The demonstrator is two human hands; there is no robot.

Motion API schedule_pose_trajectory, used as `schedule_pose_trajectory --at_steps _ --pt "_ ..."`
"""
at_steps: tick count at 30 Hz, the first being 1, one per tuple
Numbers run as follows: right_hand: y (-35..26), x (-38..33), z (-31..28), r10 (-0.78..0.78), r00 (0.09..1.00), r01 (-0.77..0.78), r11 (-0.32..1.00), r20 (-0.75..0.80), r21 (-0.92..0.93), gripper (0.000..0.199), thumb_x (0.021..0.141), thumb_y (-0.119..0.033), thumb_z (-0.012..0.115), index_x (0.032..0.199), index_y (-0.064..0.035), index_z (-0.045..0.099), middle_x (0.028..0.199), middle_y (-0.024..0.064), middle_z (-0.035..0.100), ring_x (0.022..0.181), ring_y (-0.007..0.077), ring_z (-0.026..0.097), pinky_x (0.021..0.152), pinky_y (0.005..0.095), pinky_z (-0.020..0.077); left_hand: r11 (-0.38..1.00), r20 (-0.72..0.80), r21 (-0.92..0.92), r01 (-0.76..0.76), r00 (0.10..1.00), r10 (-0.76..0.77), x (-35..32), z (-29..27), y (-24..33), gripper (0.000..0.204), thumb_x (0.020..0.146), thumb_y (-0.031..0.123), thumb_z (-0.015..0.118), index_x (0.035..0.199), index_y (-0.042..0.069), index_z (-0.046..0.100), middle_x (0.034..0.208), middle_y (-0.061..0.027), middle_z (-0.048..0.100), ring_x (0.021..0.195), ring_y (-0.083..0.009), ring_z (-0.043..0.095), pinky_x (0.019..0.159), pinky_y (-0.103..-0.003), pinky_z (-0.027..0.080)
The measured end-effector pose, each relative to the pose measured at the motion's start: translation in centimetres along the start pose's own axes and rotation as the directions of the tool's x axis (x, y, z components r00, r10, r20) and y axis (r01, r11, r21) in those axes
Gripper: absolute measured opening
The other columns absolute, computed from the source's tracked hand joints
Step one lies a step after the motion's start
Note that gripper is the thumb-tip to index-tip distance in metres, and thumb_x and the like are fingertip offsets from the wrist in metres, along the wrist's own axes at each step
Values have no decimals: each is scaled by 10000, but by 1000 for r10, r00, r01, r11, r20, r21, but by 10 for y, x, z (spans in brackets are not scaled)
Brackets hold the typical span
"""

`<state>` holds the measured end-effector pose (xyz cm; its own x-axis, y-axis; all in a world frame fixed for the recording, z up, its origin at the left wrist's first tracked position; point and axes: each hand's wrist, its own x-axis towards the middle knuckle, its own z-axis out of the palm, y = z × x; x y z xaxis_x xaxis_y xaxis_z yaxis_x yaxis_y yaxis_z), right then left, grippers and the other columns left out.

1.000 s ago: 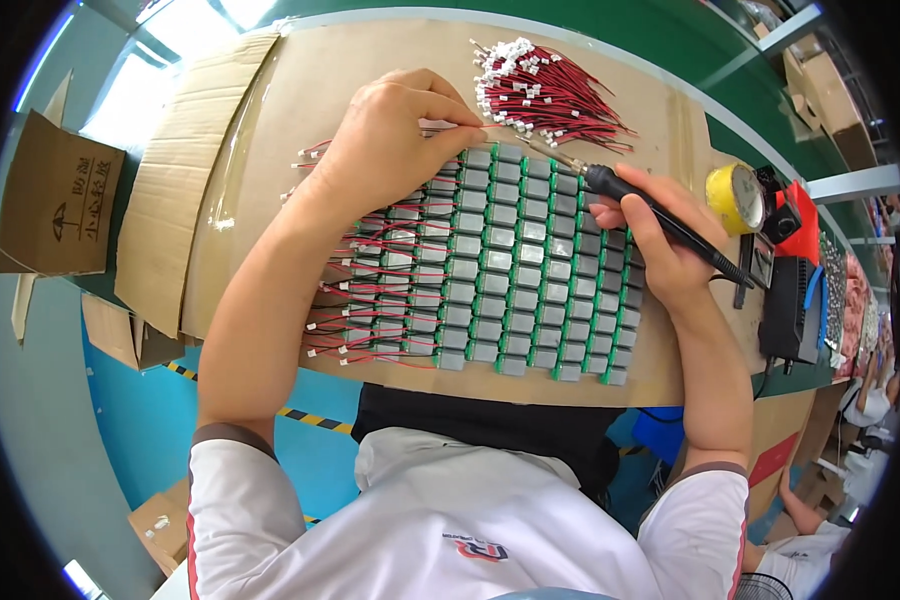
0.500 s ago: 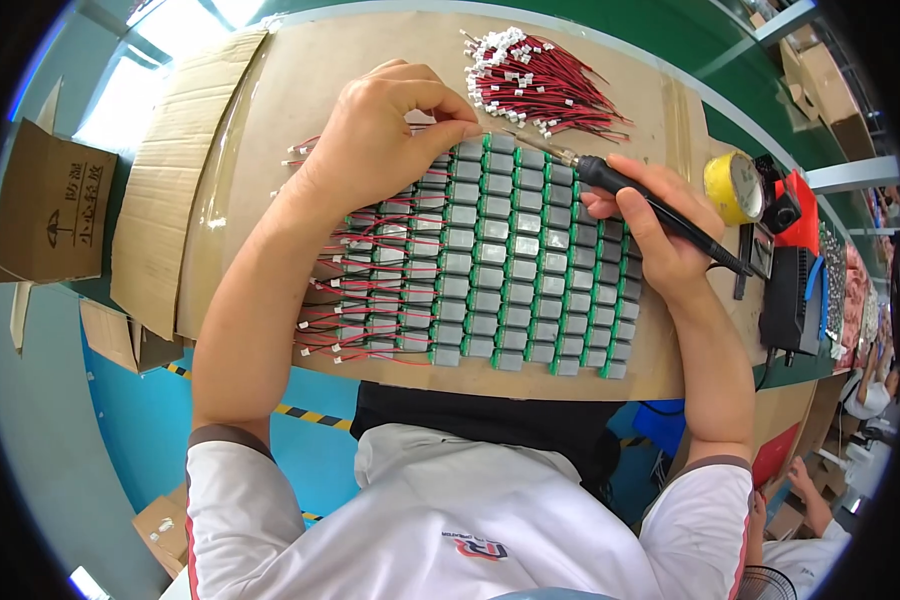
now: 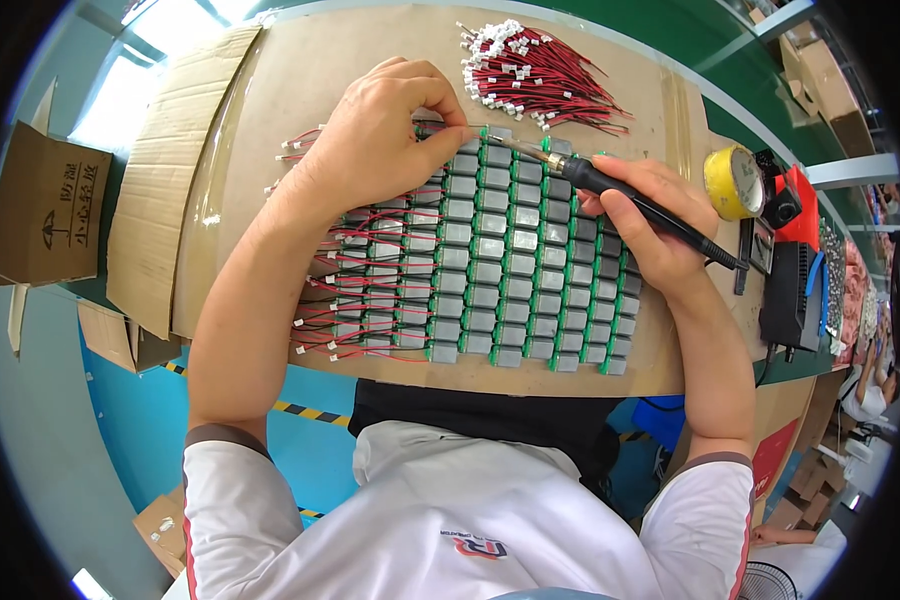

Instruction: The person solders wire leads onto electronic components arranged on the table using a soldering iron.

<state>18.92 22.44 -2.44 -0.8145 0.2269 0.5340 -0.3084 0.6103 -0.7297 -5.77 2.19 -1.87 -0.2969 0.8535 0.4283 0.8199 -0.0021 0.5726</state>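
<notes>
Rows of grey battery packs (image 3: 520, 265) with green circuit-board edges lie side by side on the cardboard-covered table. Red and black wires (image 3: 370, 285) with small white connectors run from the packs on the left side. At the far edge of the rows, my left hand (image 3: 395, 125) pinches a thin wire between thumb and forefinger; the fingers largely hide it. My right hand (image 3: 665, 215) grips a black-handled soldering iron (image 3: 625, 190). Its metal tip points left, at the green edge of a far pack close to my left fingertips; whether it touches cannot be made out.
Behind the packs lies a pile of red and black wires (image 3: 550, 85) with white connectors. A yellow tape roll (image 3: 733, 183), a red object (image 3: 797, 210) and a black box-shaped unit (image 3: 792, 295) stand at the right. A cardboard box (image 3: 50, 205) is at far left; people sit at lower right.
The soldering iron and my right hand have moved slightly left, bringing the tip closer to my left fingertips. My left hand has shifted slightly left and keeps its pinch.
</notes>
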Motion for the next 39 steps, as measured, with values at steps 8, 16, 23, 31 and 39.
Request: schedule_pose_trajectory --at_steps 8,16,23,31,39 --pt "0 1 1 -15 1000 15 998 -1 -54 317 896 2 813 1207 62 797 915 149 790 796 192 754 686 285 564 999 17 41 -29 999 28 -1 0 0 101 884 62 817 906 3 737 957 -89 738 960 -264 694 906 -385 559" --pt "1 2 3 -25 1000 25 998 -6 -55 320 878 3 829 1192 57 799 915 150 784 776 197 737 673 289 553 999 12 45 -21 1000 20 -1 0 0 103 887 65 818 904 4 736 949 -81 740 956 -256 691 884 -384 564" --pt "2 1 1 -39 999 39 998 -4 -57 322 880 10 829 1197 55 796 912 153 783 766 197 730 658 292 549 998 25 57 -19 1000 17 -1 1 0 104 888 76 814 902 7 737 945 -82 739 959 -261 685 883 -391 560" --pt "4 1 1 -86 996 86 994 -2 -73 323 883 11 831 1201 56 794 915 154 785 749 188 725 641 287 542 998 25 58 -36 999 35 -1 1 -1 101 884 73 809 901 6 735 943 -85 738 956 -271 684 895 -395 555" --pt "3 2 1 -90 996 91 992 14 -88 321 886 3 832 1200 56 794 917 156 787 750 186 725 640 284 542 999 34 49 -17 999 16 -1 1 0 104 892 76 808 907 4 735 953 -83 741 962 -263 691 901 -391 561"
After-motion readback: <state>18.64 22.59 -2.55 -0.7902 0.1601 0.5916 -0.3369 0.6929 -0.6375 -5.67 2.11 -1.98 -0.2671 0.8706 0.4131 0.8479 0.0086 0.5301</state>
